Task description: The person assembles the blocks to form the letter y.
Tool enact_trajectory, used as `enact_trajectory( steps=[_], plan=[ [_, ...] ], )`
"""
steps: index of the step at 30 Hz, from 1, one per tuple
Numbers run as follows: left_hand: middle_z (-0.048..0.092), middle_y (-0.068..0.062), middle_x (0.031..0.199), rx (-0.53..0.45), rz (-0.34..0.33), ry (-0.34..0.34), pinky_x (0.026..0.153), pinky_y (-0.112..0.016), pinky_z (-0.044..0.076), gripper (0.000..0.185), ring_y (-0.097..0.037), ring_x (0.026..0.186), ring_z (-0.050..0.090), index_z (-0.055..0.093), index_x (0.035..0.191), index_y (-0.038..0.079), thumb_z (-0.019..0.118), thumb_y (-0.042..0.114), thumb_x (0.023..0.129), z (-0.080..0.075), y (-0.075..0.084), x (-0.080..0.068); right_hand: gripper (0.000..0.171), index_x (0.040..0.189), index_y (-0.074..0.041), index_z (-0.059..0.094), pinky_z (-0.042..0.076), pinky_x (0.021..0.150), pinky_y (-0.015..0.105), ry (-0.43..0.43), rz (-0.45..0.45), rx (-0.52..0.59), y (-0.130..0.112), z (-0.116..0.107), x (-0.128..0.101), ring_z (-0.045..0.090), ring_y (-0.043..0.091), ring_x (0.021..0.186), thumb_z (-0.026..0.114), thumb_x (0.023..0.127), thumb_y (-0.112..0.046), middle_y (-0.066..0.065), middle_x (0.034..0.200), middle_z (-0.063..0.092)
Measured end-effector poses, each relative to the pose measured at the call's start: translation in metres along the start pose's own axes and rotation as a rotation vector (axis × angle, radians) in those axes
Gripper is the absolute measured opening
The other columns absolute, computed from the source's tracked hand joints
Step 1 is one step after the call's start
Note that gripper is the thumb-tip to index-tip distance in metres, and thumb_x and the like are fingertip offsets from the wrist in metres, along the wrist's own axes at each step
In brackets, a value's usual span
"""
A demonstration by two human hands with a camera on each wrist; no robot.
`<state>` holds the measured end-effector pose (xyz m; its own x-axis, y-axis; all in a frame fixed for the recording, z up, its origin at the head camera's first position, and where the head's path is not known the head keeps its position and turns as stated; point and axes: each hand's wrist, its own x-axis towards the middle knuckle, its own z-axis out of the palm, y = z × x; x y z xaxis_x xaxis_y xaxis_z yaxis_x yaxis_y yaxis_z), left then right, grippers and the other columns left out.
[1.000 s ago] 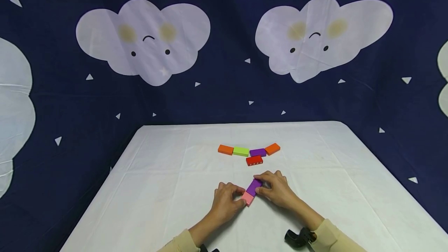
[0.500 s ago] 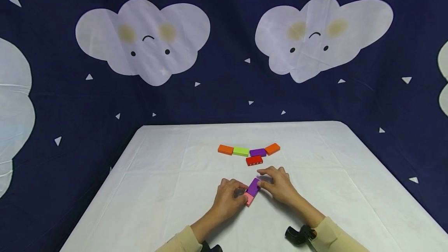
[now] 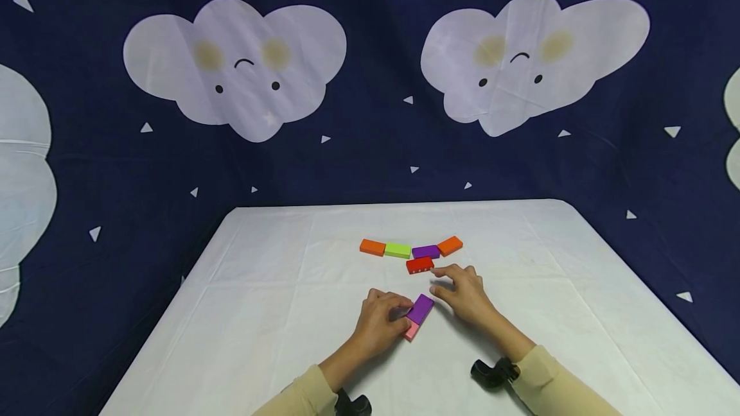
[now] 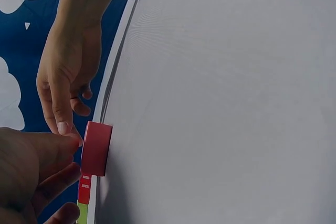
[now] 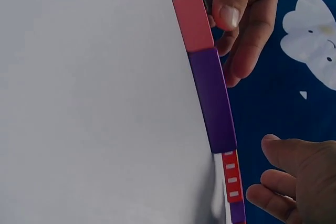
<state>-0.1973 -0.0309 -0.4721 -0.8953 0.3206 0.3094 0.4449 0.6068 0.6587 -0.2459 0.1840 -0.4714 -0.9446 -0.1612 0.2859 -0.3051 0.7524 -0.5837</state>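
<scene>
A purple block (image 3: 421, 309) lies end to end with a pink block (image 3: 412, 331), forming a slanted line on the white table. My left hand (image 3: 374, 323) is at their left side, thumb by the pink block and index finger by the purple one. In the right wrist view the left hand's thumb and fingers (image 5: 247, 19) show along one side of the pair. My right hand (image 3: 469, 294) hovers right of the purple block's far end with thumb and index finger apart, nothing between them. Its index fingertip overlaps the corner of a red block (image 3: 419, 265) with white marks.
Farther back, a shallow curved row holds an orange block (image 3: 372, 247), a green block (image 3: 398, 250), a purple block (image 3: 426, 251) and another orange block (image 3: 450, 246). Behind the white table (image 3: 260, 262) hangs a dark blue cloth (image 3: 370, 172) with clouds. Black wrist mounts (image 3: 494, 374) sit below the sleeves.
My right hand has let go of the near purple block and moved away toward the red block. My left hand has slid slightly forward and right along the pink and purple pair.
</scene>
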Motion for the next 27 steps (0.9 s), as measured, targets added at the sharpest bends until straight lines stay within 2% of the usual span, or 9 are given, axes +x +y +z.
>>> enact_trajectory(
  steps=[4, 13, 27],
  plan=[
    [0.072, 0.003, 0.104, 0.016, 0.051, -0.001, 0.081, -0.031, 0.035, 0.027, -0.013, 0.092, 0.047, 0.073, 0.101, 0.013, 0.073, 0.012, 0.074, 0.001, -0.001, 0.002, 0.036, 0.111, -0.014, 0.068, 0.027, 0.075, 0.033, 0.003, 0.004, -0.014, 0.004, -0.001, 0.005, 0.043, 0.018, 0.085, 0.074, 0.079, -0.028, 0.005, 0.108, 0.068],
    [0.071, 0.005, 0.109, 0.017, 0.068, -0.047, 0.081, -0.028, 0.034, 0.03, -0.011, 0.093, 0.045, 0.072, 0.106, 0.017, 0.073, 0.015, 0.076, 0.002, -0.002, 0.005, 0.041, 0.115, -0.012, 0.067, 0.029, 0.078, 0.038, 0.001, 0.028, -0.011, 0.013, -0.001, 0.017, 0.046, 0.025, 0.092, 0.074, 0.078, -0.03, 0.009, 0.116, 0.066],
    [0.069, 0.006, 0.115, 0.08, 0.153, -0.066, 0.082, -0.028, 0.034, 0.031, -0.012, 0.094, 0.045, 0.073, 0.107, 0.015, 0.073, 0.017, 0.077, 0.004, -0.002, 0.007, 0.039, 0.115, -0.013, 0.066, 0.027, 0.079, 0.041, 0.024, 0.048, -0.019, 0.03, -0.01, 0.036, 0.045, 0.032, 0.097, 0.072, 0.08, -0.03, 0.012, 0.122, 0.064]
  ],
)
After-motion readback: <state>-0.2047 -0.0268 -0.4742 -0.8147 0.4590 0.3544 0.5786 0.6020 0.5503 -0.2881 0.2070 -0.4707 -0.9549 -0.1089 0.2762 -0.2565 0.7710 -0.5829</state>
